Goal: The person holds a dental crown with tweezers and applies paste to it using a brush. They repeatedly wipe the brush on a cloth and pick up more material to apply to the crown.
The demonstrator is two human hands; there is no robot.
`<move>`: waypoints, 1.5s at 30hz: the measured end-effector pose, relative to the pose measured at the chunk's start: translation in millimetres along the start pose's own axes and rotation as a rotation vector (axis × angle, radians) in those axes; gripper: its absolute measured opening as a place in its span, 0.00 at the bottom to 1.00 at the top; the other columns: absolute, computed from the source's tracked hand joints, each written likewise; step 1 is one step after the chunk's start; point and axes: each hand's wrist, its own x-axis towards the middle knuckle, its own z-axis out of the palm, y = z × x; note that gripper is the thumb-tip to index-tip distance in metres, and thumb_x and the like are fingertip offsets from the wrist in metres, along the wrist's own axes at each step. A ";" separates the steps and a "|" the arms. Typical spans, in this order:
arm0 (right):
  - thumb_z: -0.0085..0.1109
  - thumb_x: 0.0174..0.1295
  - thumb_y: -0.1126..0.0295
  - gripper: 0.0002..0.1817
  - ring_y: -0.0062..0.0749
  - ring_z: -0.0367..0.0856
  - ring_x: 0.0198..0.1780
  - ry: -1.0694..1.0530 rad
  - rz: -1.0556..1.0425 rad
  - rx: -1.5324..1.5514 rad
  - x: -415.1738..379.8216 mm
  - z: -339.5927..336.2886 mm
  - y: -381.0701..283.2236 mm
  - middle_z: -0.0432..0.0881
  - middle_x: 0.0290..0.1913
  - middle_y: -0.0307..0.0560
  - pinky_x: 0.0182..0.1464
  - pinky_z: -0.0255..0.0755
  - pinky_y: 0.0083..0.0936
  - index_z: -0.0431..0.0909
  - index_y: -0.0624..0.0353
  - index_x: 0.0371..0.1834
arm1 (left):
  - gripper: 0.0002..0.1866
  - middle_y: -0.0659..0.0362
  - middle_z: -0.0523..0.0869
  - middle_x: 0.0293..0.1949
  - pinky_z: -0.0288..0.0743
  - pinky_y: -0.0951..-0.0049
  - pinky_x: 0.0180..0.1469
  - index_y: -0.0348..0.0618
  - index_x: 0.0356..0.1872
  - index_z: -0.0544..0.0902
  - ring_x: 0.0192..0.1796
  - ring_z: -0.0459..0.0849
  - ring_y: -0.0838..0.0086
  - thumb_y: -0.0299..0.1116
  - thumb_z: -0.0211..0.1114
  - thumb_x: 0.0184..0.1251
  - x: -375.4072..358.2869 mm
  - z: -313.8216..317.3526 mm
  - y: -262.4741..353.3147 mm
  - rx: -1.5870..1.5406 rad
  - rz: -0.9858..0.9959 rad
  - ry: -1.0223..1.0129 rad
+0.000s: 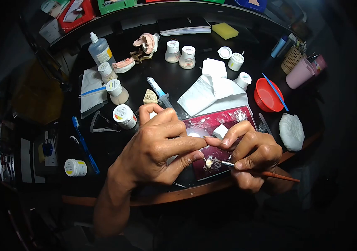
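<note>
My right hand is closed on a thin brush with a red-brown handle and a metal ferrule. The brush tip meets a small cream tooth-shaped piece. My left hand is closed in a pinch beside that piece, index fingertip against my right fingers; what it grips is mostly hidden. Below both hands lies a maroon board with white smears and crumbs. A white block sits on it, partly behind my right fingers.
Folded white tissue, a syringe and a lidded jar stand beyond my hands. To the right are a red bowl and a white pad. A blue toothbrush lies left; dental models stand behind.
</note>
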 end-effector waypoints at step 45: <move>0.64 0.49 0.93 0.16 0.49 0.85 0.58 -0.056 0.067 0.058 3.5 -1.7 -7.4 0.82 0.36 0.48 0.68 0.87 0.60 0.81 0.63 0.37 | 0.13 0.68 0.78 0.25 0.59 0.64 0.54 0.51 0.48 0.98 0.35 0.74 0.74 0.39 0.82 0.64 -2.3 4.9 -4.3 -0.012 0.019 0.048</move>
